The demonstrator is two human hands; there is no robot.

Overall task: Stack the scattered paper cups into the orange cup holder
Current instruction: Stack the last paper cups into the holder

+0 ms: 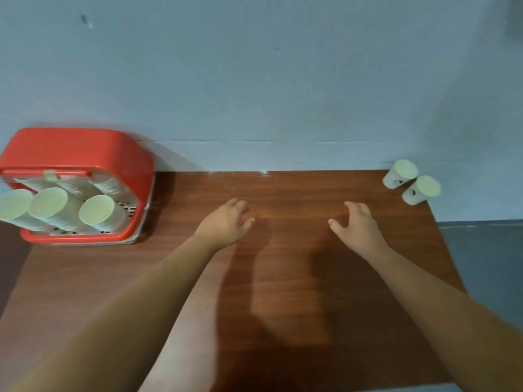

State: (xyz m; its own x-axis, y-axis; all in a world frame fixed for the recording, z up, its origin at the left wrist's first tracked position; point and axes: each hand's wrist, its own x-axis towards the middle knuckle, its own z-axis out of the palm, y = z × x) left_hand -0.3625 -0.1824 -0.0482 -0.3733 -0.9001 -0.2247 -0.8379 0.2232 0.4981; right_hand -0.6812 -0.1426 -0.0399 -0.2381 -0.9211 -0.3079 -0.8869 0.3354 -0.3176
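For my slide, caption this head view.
Left hand, right hand open over table; two paper cups right, filled orange holder left.

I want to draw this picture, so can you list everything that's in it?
cup holder: one, orange, left end of the table by the wall
stacks of cups: three showing, white, inside the cup holder
loose cups: two, white, far right corner of the table
table: one, brown wood
wall: one, grey-blue, behind the table
left hand: one, open, empty, over the table's middle
right hand: one, open, empty, nearer the loose cups
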